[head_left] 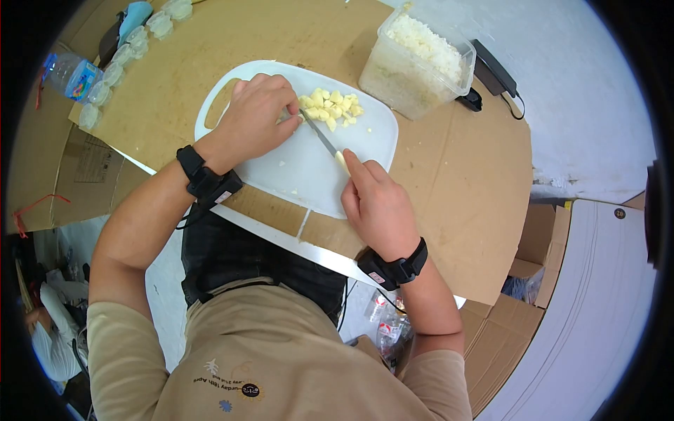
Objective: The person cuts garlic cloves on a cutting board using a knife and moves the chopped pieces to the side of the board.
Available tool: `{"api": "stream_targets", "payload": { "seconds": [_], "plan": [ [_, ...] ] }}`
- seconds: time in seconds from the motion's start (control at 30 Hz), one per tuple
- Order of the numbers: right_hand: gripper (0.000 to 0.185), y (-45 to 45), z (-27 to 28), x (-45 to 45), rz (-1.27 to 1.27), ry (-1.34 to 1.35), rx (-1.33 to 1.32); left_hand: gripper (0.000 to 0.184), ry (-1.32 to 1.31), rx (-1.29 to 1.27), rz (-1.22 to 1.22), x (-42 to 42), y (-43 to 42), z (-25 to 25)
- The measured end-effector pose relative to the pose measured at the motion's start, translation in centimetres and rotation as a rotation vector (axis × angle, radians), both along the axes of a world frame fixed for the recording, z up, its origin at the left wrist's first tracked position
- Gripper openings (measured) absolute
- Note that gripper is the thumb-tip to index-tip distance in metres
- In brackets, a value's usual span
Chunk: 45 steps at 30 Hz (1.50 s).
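Note:
A white cutting board (pixel 281 179) with a handle opening lies on cardboard. Pale yellow chunks (pixel 331 107), perhaps garlic, sit in a loose heap on its far part. My right hand (pixel 382 207) is closed round the pale handle of a small knife (pixel 323 137), index finger stretched along it. The blade points away to the left, its tip at the near-left edge of the heap. Beside that tip, my left hand (pixel 260 116) is curled low over the board, fingers closed. A pale bit shows at its fingertips; most of what it pinches is hidden.
A clear plastic tub (pixel 404 84) of white, rice-like bits stands behind the board on the right. Next to it lies a black power adapter (pixel 493 68). Small clear cups (pixel 112 74) and a water bottle (pixel 74 76) line the left edge. Cardboard (pixel 463 196) covers the table.

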State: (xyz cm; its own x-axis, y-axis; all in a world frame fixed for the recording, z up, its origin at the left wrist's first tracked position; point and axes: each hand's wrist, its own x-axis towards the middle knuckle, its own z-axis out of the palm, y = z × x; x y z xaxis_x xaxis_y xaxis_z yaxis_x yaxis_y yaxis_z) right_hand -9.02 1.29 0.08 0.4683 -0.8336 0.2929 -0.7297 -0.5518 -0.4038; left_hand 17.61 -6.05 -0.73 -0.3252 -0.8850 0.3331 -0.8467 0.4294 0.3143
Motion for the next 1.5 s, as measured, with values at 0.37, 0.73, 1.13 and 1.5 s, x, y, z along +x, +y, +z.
{"api": "stream_targets", "payload": {
  "seconds": [0.37,0.73,1.13,1.5],
  "plan": [
    [0.044,-0.2,-0.5,-0.2,-0.024,-0.043,-0.013,0.008,0.005,-0.032,-0.072,0.6,0.5,0.1],
    [0.046,-0.1,-0.1,0.0,0.003,-0.052,-0.032,0.008,0.016,-0.055,-0.082,0.4,0.3,0.0],
    [0.044,-0.1,0.3,0.1,-0.032,-0.074,0.057,0.005,0.008,-0.033,-0.076,0.4,0.5,0.2],
    [0.046,-0.1,-0.1,0.0,-0.001,0.011,-0.019,0.008,0.017,-0.053,-0.093,0.5,0.4,0.1]
  ]
}}
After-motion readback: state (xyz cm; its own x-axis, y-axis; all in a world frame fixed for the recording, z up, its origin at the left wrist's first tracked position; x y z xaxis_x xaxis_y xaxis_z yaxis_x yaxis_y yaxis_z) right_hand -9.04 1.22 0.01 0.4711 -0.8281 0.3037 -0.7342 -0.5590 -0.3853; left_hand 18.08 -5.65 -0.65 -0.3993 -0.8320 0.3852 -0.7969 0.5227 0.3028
